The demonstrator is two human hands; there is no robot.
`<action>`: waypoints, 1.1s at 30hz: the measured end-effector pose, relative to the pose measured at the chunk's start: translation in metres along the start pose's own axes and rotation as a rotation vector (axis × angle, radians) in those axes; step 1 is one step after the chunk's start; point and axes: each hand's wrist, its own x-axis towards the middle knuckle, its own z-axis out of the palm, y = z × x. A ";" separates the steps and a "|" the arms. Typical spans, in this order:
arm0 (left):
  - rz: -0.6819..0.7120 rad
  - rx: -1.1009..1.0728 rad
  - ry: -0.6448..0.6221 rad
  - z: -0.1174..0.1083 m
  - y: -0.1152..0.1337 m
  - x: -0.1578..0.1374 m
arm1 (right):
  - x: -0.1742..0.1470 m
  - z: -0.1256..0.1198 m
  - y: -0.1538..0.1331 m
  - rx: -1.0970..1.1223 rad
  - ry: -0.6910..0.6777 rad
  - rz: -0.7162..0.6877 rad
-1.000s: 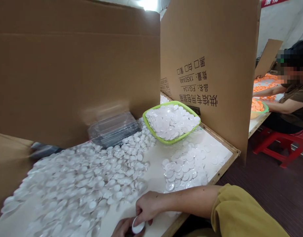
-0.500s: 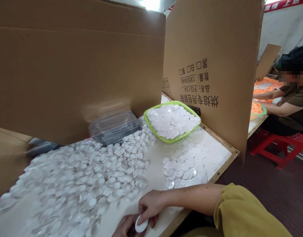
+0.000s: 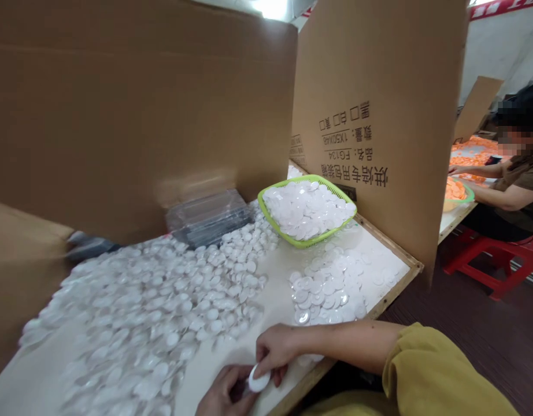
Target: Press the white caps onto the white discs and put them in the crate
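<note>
Between my two hands, close to the table's front edge, is a small white round plastic piece. My left hand pinches it from the left side. The thumb of my right hand presses on its face, with the other fingers curled beneath. Left of my hands spreads a big heap of loose white plastic pieces. Thin white discs lie in a flatter pile beyond my right forearm. Behind them a green basket is filled with more white discs.
Tall cardboard sheets wall the table's back and right side. A stack of clear plastic packs rests against the back one. Wooden strips edge the table. At the right, a co-worker on a red stool handles orange pieces.
My hands have risen slightly and shifted right with the white piece. More of my left hand shows. The whole view has turned a little to the left.
</note>
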 end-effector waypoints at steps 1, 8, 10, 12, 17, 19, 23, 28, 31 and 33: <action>-0.002 0.013 0.004 0.001 0.003 -0.002 | -0.005 0.001 0.001 0.023 0.047 0.012; -0.057 -0.048 0.083 0.020 0.003 -0.013 | -0.014 0.003 0.026 0.172 0.210 0.024; -0.076 -0.086 0.108 0.024 -0.003 -0.014 | -0.008 0.004 0.029 0.211 0.270 0.019; -0.085 -0.102 0.119 0.026 -0.006 -0.015 | -0.003 0.010 0.027 0.246 0.283 0.013; -0.077 -0.092 0.119 0.024 -0.007 -0.017 | 0.007 0.026 0.013 0.184 0.209 0.060; -0.075 -0.087 0.108 0.023 -0.008 -0.017 | 0.010 0.027 0.010 0.131 0.203 0.085; -0.072 -0.083 0.082 0.023 -0.010 -0.015 | 0.012 0.022 0.010 0.099 0.178 0.095; -0.066 -0.069 0.054 0.021 -0.010 -0.015 | 0.009 0.024 0.015 0.133 0.162 0.060; -0.021 -0.107 0.007 0.014 -0.010 -0.019 | 0.008 0.027 0.016 0.091 0.184 0.055; -0.003 -0.140 -0.039 0.009 -0.011 -0.020 | 0.008 0.028 0.015 0.084 0.174 0.064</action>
